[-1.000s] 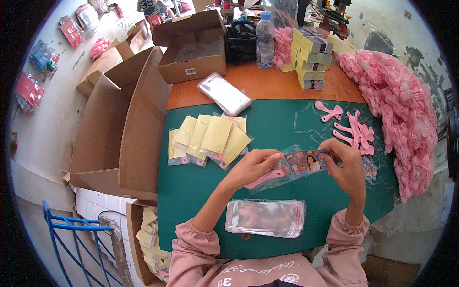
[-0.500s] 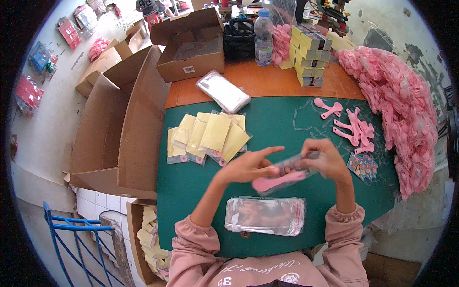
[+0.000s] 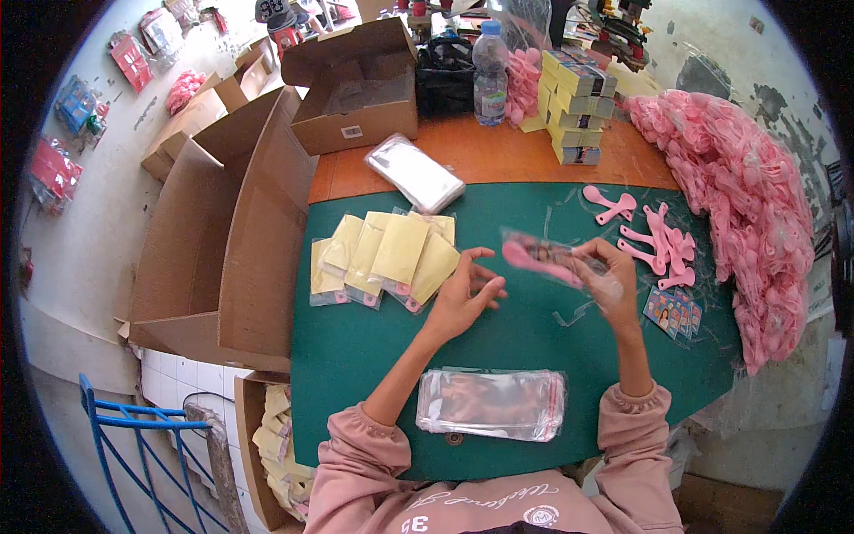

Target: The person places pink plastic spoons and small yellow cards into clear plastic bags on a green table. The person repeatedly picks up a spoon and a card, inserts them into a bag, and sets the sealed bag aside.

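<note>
Above the stack of clear sleeves [image 3: 492, 403]:
right hand [image 3: 608, 278]: pinching a clear packet with a pink piece [image 3: 544, 258]
left hand [image 3: 464, 293]: fingers spread, empty, just left of that packet

Both forearms rise from 6 o'clock — left hand [image 3: 464, 298] open, fingers spread toward 2 o'clock; right hand [image 3: 607, 278] pinched shut, angled toward 10.

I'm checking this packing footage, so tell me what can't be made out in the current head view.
- Clear packet in the right hand: motion blur hides whether its flap is sealed.
- Small printed cards: pictures too small to read.
- Open cardboard box: its walls hide the contents.
- Yellow-backed packets: face down, fronts hidden.
- Left hand: fingers spread, holding nothing visible.
</note>
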Demonstrator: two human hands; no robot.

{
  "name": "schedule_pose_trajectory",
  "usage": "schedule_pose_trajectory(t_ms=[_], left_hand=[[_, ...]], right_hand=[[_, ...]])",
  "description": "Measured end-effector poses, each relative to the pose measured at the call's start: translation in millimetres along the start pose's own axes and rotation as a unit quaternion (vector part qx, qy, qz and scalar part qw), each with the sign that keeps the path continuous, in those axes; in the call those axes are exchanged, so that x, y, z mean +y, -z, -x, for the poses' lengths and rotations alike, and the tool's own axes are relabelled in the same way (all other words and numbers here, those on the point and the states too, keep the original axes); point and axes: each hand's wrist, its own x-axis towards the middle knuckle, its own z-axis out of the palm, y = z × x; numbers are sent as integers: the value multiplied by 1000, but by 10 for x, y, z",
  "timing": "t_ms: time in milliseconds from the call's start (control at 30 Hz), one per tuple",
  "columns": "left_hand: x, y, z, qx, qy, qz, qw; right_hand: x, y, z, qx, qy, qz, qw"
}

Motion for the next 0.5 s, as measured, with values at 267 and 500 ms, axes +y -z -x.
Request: schedule_pose_trajectory(t_ms=[267,500], left_hand=[[-175,-38,116,-55,143,276,949],[-15,54,131,-84,234,247,937]], right_hand=[[28,-376,126,-166,152,183,957],[95,-622,214,-160,205,228,938]])
